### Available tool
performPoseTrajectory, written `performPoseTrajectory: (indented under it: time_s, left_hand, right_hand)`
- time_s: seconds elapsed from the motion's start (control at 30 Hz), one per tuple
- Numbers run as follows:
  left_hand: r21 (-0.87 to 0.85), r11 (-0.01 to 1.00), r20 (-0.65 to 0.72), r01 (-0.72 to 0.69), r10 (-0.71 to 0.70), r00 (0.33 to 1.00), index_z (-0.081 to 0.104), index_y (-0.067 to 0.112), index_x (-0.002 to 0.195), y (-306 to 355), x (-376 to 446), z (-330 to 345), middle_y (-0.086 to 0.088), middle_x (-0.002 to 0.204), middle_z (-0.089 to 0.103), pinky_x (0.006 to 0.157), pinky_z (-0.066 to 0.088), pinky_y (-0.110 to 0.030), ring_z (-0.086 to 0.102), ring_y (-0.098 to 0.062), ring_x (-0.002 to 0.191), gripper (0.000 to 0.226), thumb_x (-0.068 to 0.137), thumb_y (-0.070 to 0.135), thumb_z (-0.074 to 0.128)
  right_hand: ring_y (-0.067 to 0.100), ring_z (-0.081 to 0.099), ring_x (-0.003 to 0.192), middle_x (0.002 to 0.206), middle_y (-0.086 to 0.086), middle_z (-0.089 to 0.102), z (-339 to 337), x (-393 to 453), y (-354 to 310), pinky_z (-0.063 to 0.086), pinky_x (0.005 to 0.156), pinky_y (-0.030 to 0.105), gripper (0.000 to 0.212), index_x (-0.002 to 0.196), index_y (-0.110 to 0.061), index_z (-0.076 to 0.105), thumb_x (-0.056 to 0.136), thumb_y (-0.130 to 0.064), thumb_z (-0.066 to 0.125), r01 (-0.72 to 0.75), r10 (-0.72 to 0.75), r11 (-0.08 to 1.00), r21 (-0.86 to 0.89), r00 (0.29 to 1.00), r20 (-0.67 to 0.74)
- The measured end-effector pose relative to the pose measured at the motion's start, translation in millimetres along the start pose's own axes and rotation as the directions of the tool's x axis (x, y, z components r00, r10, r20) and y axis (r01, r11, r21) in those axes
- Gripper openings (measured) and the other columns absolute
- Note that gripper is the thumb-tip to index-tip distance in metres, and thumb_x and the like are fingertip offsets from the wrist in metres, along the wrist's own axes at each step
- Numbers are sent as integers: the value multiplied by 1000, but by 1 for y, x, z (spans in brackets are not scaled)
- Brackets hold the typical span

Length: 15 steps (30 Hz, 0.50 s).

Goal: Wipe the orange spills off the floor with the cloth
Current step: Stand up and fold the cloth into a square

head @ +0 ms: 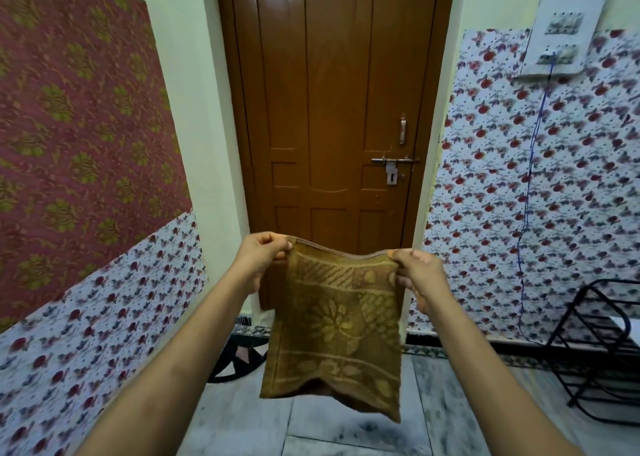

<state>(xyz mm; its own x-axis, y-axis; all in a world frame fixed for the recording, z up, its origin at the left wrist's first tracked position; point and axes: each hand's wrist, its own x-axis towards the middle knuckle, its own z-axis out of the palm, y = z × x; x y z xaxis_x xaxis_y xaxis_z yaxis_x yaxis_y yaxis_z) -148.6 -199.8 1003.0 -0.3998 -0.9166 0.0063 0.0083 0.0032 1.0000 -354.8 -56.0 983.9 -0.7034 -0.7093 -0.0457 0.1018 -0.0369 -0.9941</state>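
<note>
A brown-gold patterned cloth hangs spread out in front of me, above the grey tiled floor. My left hand pinches its upper left corner. My right hand pinches its upper right corner. The cloth is folded double and its lower edge dangles free. No orange spill shows on the visible floor.
A closed brown wooden door stands straight ahead. Papered walls flank it on both sides. A black wire rack stands at the right wall, under a blue cable. A dark sandal lies by the door's left foot.
</note>
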Motion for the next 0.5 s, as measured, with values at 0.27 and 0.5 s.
performPoseTrajectory:
  time_s: [0.27, 0.5]
  left_hand:
    - [-9, 997, 157, -71, 72, 985, 68, 12, 86, -20, -30, 49, -3, 87, 72, 69, 54, -23, 69, -14, 83, 10, 83, 3, 65]
    - [269, 884, 196, -382, 338, 920, 72, 23, 93, -23, -35, 56, 8, 92, 72, 80, 53, -23, 66, -4, 91, 15, 79, 20, 73]
  right_hand:
    - [18, 68, 74, 83, 13, 70, 49, -24, 20, 55, 59, 17, 12, 93, 1, 69, 85, -7, 66, -42, 41, 998, 39, 999, 30]
    - [18, 66, 76, 91, 16, 66, 54, -35, 4, 55, 59, 18, 30, 105, 3, 63, 96, -23, 50, -84, 73, 981, 177, 995, 67]
